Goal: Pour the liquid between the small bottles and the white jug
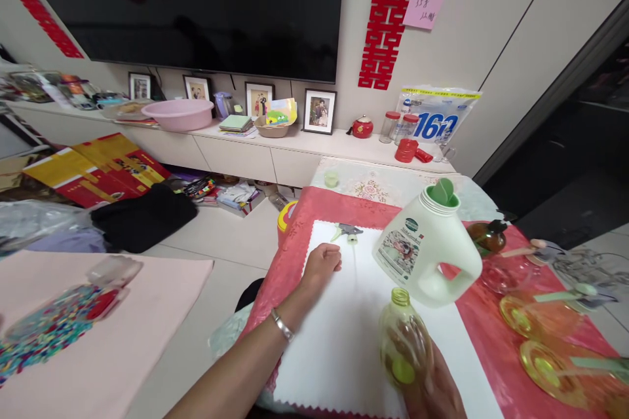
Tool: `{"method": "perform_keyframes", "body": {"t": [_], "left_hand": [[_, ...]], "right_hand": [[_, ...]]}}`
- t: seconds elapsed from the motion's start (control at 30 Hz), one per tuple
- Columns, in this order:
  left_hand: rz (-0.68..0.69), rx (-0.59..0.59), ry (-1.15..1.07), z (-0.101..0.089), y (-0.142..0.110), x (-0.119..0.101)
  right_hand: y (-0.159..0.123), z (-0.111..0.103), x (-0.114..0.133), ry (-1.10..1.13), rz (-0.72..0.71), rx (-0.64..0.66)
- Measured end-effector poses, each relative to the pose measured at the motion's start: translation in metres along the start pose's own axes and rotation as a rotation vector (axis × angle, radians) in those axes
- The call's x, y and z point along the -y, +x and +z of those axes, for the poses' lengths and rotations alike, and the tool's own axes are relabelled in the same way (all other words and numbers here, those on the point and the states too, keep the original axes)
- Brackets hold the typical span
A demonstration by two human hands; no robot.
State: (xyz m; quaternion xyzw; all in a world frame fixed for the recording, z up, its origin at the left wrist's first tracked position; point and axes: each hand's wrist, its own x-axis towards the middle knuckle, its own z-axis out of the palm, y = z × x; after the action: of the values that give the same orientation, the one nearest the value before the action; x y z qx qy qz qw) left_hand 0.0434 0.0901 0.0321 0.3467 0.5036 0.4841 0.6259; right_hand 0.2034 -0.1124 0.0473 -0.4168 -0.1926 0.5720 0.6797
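Observation:
My right hand (439, 387) is wrapped round a clear yellow-green spray bottle (405, 340) without its top, at the lower middle. Its neck is uncovered and points up. Fingers curled in, my left hand (322, 268) is closed on the white scalloped mat (334, 347), and nothing shows in it. Just beyond it lies a grey and pale green trigger sprayer head (348, 233) with its thin tube. A large pale green jug (427, 249) with a handle, a label and a green spout in its uncapped mouth stands behind the bottle.
Several spray bottles, including a yellow one (521, 317), line the right side of the red tablecloth (491, 347). A small pale green cup (331, 179) sits at the back. On the left, a pink table (162, 314) bears colourful small pieces. A low cabinet (230, 157) runs along the wall.

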Motion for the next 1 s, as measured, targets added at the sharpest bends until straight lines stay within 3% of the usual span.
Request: {"method": "perform_keyframes", "body": {"t": [0.1, 0.23, 0.3, 0.4, 0.47, 0.57, 0.63, 0.73, 0.9, 1.0], "left_hand": [[0.019, 0.174, 0.034, -0.006, -0.031, -0.007], [0.05, 0.631, 0.071, -0.013, -0.076, -0.016], [0.01, 0.692, 0.044, -0.015, -0.089, -0.018], [-0.022, 0.662, -0.012, -0.019, -0.092, -0.016], [0.005, 0.583, -0.004, -0.024, -0.084, -0.013], [0.08, 0.283, 0.099, -0.03, -0.067, -0.009], [0.136, 0.105, 0.146, -0.031, -0.056, -0.004], [0.215, 0.008, 0.167, -0.029, -0.046, 0.007], [0.469, 0.029, 0.333, -0.028, -0.04, 0.033], [0.551, 0.048, 0.422, -0.029, -0.039, 0.041]], "right_hand": [[0.014, 0.002, -0.009, 0.034, 0.027, 0.008], [0.026, 0.018, -0.022, 0.007, -0.011, 0.073], [0.027, 0.031, -0.025, -0.073, -0.035, 0.119], [0.026, 0.042, -0.023, -0.294, -0.109, 0.173], [0.026, 0.04, -0.013, -0.478, -0.203, 0.106], [0.031, 0.022, 0.014, -0.67, -0.412, -0.195], [0.041, 0.008, 0.036, -0.668, -0.57, -0.436], [0.065, -0.01, 0.064, -0.674, -0.633, -0.599], [0.106, -0.028, 0.084, -0.745, -0.498, -0.49], [0.126, -0.036, 0.089, -0.76, -0.469, -0.427]]}}
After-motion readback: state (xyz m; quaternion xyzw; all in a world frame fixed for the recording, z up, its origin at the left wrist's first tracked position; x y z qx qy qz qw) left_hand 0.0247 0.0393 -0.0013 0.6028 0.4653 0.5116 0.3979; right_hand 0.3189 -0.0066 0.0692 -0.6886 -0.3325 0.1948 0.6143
